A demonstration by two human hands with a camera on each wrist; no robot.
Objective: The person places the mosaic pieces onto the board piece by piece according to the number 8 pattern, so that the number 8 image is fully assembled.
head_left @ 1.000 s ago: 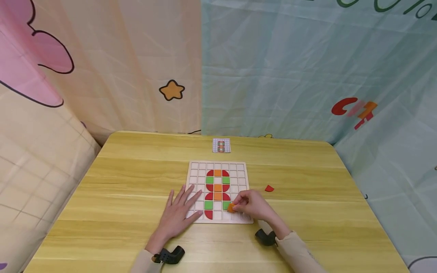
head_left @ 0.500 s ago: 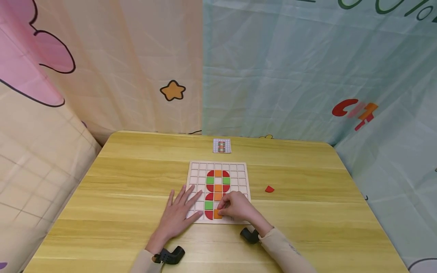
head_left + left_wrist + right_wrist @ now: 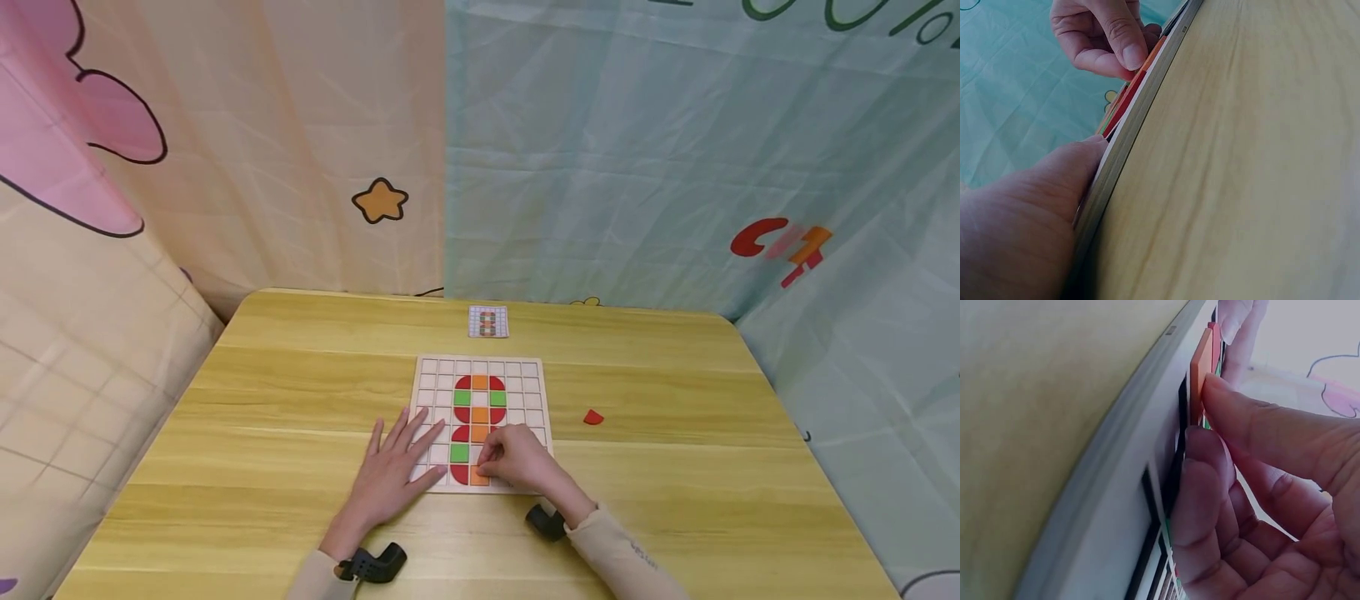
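Note:
A white gridded board [image 3: 532, 385] lies on the table, bearing red quarter-circle, orange square and green square tiles in its middle columns. My left hand [image 3: 386, 473] rests with spread fingers on the board's left side, thumb at the front edge. With thumb and fingers my right hand [image 3: 521, 458] pinches an orange square tile [image 3: 1199, 375] in the bottom row, right beside a red quarter-circle tile [image 3: 458, 474]. In the right wrist view, the thumb lies on the tile's face, and the tile stands slightly proud of the board. The right hand hides some cells behind it.
One loose red quarter-circle tile [image 3: 593, 417] lies on the wooden table [image 3: 675, 467] right of the board. Behind the board is a small card [image 3: 488, 322] printed with a coloured grid pattern. Fabric curtains [image 3: 585, 167] hang behind the table and at both sides.
My right hand has moved left with the orange tile, from beside the right green tile to the bottom row's middle, and then stays nearly still. The left hand has not moved.

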